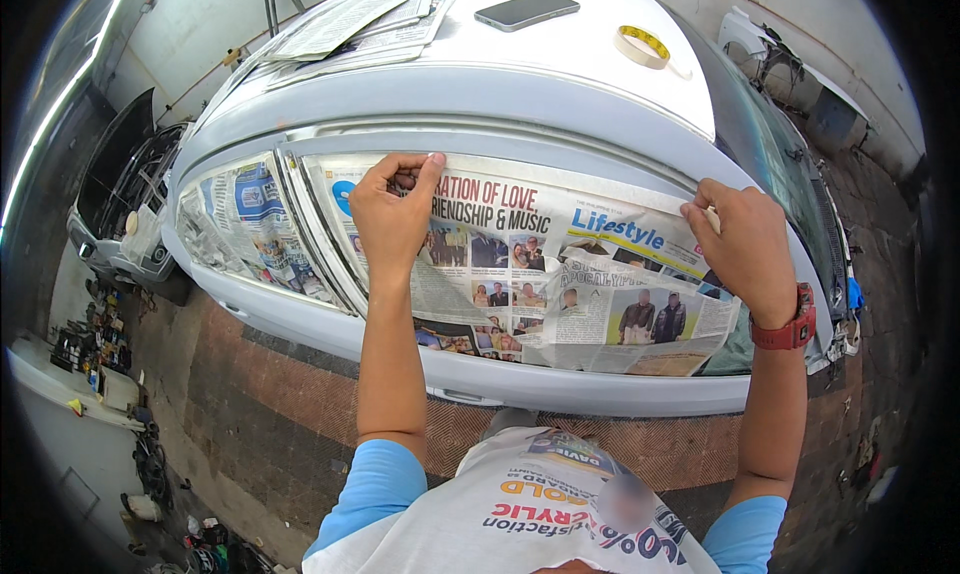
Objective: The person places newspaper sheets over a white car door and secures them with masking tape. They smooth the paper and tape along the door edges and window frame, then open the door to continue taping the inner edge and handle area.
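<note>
A newspaper sheet (540, 284) lies across the side window of a pale grey car (560, 389), with a pale strip that looks like masking tape along its top edge. My left hand (397, 209) is closed at that top edge, left of the sheet's middle, thumb and forefinger pinched together. At the upper right corner, my right hand (750, 249) pinches the sheet's edge, its fingers bent. A red watch sits on my right wrist. What lies right between the fingertips is partly hidden. More newspaper (255, 234) covers the window further left, beyond the dark pillar.
On the white car roof are a stack of newspapers (350, 34), a dark phone (527, 11) and a roll of masking tape (642, 47). A second car with its hood raised (120, 174) stands at left. Loose car panels (790, 64) lean at the far right. Assorted parts (90, 344) clutter the left side.
</note>
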Action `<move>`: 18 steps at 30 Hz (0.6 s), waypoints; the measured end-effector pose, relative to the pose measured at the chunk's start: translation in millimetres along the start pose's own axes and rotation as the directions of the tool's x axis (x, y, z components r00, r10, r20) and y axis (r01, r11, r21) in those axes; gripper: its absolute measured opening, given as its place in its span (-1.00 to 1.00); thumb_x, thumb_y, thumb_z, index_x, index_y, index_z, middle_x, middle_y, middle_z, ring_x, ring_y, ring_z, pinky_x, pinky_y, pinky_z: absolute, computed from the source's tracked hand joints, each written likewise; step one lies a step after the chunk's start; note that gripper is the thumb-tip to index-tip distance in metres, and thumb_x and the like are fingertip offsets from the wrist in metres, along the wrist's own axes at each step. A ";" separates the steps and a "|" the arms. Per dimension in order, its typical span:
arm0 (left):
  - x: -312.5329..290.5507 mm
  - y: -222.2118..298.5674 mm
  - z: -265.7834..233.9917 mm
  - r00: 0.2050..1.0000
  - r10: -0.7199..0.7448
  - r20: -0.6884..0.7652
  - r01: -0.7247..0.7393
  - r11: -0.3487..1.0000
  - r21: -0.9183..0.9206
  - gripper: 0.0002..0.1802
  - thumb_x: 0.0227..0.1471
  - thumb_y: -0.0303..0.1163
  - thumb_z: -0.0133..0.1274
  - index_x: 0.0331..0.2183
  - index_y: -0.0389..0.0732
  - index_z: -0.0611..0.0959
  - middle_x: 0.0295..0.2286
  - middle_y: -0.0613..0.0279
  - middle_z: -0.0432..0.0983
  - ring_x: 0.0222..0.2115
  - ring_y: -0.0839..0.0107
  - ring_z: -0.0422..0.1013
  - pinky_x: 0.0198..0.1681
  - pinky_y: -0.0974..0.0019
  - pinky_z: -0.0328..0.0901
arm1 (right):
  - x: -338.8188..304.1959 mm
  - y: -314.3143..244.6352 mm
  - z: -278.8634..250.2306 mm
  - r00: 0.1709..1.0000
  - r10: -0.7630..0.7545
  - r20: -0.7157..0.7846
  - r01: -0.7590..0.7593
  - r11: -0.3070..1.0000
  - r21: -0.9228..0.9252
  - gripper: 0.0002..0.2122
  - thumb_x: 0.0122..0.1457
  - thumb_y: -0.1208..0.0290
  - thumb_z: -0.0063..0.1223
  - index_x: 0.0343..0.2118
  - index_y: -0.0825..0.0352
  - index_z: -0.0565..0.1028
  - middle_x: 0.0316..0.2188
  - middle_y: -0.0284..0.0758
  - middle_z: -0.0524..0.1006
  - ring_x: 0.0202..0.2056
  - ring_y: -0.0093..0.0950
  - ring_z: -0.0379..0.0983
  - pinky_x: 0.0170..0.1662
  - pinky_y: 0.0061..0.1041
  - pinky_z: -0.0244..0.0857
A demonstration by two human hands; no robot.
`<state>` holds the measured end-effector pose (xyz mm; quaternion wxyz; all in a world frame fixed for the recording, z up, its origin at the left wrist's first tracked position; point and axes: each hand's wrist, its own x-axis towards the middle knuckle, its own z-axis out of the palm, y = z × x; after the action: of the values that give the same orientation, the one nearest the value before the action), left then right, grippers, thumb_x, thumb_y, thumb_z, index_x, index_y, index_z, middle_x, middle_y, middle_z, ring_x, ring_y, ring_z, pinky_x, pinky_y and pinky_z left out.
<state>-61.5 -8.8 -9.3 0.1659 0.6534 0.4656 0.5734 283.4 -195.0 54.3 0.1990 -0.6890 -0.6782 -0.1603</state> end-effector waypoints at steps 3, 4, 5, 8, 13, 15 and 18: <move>-0.1 -0.7 0.9 1.000 0.014 -0.010 -0.014 1.000 -0.002 -0.76 0.18 -0.27 0.50 -0.28 -0.28 0.91 -0.51 0.32 0.70 -0.47 0.57 0.48 -0.34 0.41 0.38 | 0.2 0.1 1.0 1.000 -0.007 -0.008 0.007 1.000 -0.017 -0.82 0.35 0.28 0.32 -0.30 0.29 0.68 -0.57 -0.15 0.61 -0.42 -0.09 0.61 -0.29 -0.08 0.40; -0.1 -0.6 0.8 1.000 0.015 -0.013 -0.015 1.000 -0.003 -0.75 0.18 -0.27 0.50 -0.28 -0.28 0.91 -0.51 0.32 0.70 -0.48 0.57 0.47 -0.35 0.41 0.37 | 0.3 0.3 1.6 1.000 -0.012 -0.014 0.011 1.000 -0.023 -0.82 0.35 0.28 0.32 -0.30 0.29 0.68 -0.57 -0.15 0.61 -0.42 -0.09 0.61 -0.28 -0.08 0.40; 0.0 -0.2 0.6 1.000 0.017 -0.016 -0.017 1.000 -0.004 -0.75 0.18 -0.27 0.50 -0.29 -0.28 0.90 -0.52 0.32 0.70 -0.48 0.58 0.47 -0.35 0.41 0.37 | 0.8 0.1 1.9 1.000 -0.009 -0.008 0.008 1.000 -0.018 -0.82 0.35 0.28 0.32 -0.29 0.29 0.68 -0.57 -0.15 0.61 -0.42 -0.09 0.61 -0.28 -0.08 0.40; 0.1 3.4 2.0 1.000 0.012 -0.011 -0.012 1.000 -0.004 -0.75 0.19 -0.27 0.51 -0.30 -0.29 0.90 -0.52 0.36 0.67 -0.47 0.61 0.42 -0.35 0.42 0.33 | 1.4 -0.5 0.0 1.000 -0.001 -0.001 0.001 1.000 -0.022 -0.82 0.35 0.28 0.33 -0.29 0.30 0.68 -0.56 -0.14 0.61 -0.41 -0.09 0.61 -0.28 -0.07 0.40; 2.9 10.1 -3.2 0.997 -0.062 0.036 0.060 0.997 0.047 -0.71 0.19 -0.26 0.51 -0.36 -0.32 0.85 -0.55 0.40 0.60 -0.49 0.62 0.38 -0.37 0.42 0.29 | 1.8 -2.5 1.6 1.000 0.008 -0.001 -0.008 0.999 -0.035 -0.82 0.34 0.27 0.33 -0.30 0.29 0.68 -0.55 -0.14 0.62 -0.40 -0.09 0.61 -0.27 -0.07 0.41; 7.5 16.7 -9.8 0.992 -0.101 0.073 0.091 0.987 0.131 -0.68 0.19 -0.25 0.51 -0.40 -0.33 0.83 -0.59 0.40 0.56 -0.52 0.60 0.36 -0.39 0.40 0.28 | 1.1 -0.8 2.4 1.000 0.004 -0.003 -0.004 0.999 -0.044 -0.82 0.34 0.28 0.33 -0.31 0.28 0.68 -0.55 -0.15 0.62 -0.40 -0.10 0.61 -0.27 -0.07 0.41; 16.5 13.1 -28.0 0.988 -0.153 0.019 0.139 0.935 0.328 -0.74 0.24 -0.26 0.44 -0.31 -0.29 0.84 -0.48 0.30 0.64 -0.44 0.46 0.46 -0.30 0.30 0.37 | 0.4 1.0 3.1 1.000 -0.004 -0.011 0.004 1.000 -0.029 -0.82 0.33 0.28 0.33 -0.31 0.28 0.67 -0.55 -0.15 0.62 -0.40 -0.10 0.60 -0.26 -0.07 0.41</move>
<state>-82.8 -11.2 18.4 0.1083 0.6479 0.5972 0.4602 284.3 -193.1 51.7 0.1922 -0.6897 -0.6761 -0.1743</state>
